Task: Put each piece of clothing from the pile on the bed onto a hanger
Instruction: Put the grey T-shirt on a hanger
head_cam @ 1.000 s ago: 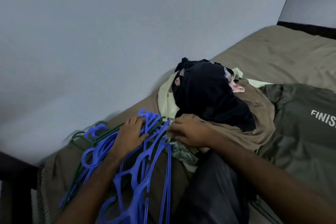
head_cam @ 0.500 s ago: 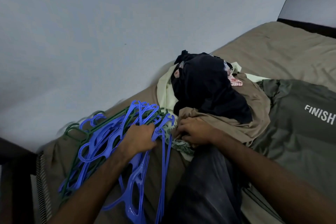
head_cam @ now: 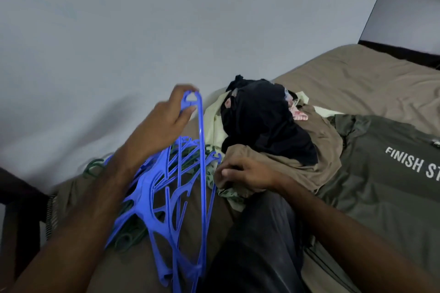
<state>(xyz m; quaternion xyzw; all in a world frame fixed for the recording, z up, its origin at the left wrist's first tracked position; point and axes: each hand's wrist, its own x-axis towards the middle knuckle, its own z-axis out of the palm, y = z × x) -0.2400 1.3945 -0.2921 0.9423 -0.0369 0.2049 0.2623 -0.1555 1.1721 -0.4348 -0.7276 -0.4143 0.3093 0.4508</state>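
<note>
A blue hanger (head_cam: 201, 150) has just come up out of the heap of hangers (head_cam: 164, 188): half a second ago the left hand lay flat among them near the bed's wall-side edge, and now it is raised above the heap with one hanger's end pinched in it. The hanger slants steeply, its upper end at the hand and its lower part still among the other blue and green hangers, so it may be only partly free; a second blue one seems to ride up with it, though blur makes that hard to judge. For the task this looks like the start of a round: a hanger is being picked, and no garment is on it yet.

The left hand (head_cam: 164, 121) grips the hanger's triangular end, thumb and forefinger curled round the plastic, the other fingers folded behind.

The right hand (head_cam: 242, 173) has stayed at the near foot of the pile of clothes (head_cam: 266, 135), fingers curled and resting on the tan garment (head_cam: 297, 169) at the pile's lower edge; it appears to pinch a fold, though the grip itself is hidden. A black garment (head_cam: 259, 121) tops the pile, which sits toward the wall side of the bed (head_cam: 357, 74). To its right an olive shirt with white lettering (head_cam: 385, 173) lies spread flat.
</note>
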